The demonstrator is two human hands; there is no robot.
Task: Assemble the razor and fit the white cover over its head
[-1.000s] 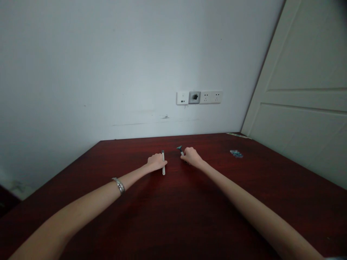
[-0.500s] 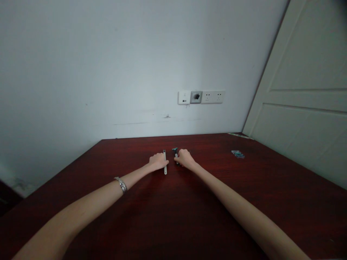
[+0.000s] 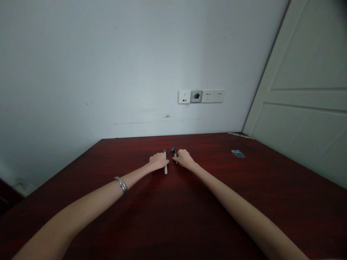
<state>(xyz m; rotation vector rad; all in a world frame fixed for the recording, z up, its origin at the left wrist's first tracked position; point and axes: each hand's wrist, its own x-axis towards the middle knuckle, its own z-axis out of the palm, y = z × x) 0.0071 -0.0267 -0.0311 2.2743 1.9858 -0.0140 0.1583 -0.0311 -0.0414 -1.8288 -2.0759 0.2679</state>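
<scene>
My left hand [image 3: 157,161] is closed on a slim, pale, flat handle [image 3: 165,168], its thumb laid across the middle. This handle stands nearly straight up in the view, with a dark far end and a small hole near its close end; its exact kind is unclear. Just to the right, my right hand [image 3: 184,159] grips a razor [image 3: 174,151] between thumb and fingers. The razor's dark teal head points away and tilts left, while the fingers cover part of its grip. A small gap separates the two hands.
A small clear packet [image 3: 238,154] with teal contents lies on the dark red table [image 3: 173,216], right of my hands. Behind the table, a white wall carries sockets [image 3: 213,96]. A pale panelled door [image 3: 303,108] borders the right side, and a thin strip [image 3: 241,135] lies at the back right corner.
The razor has turned in my right hand, so its head now leans further left toward the pale handle. My left hand has barely moved.
</scene>
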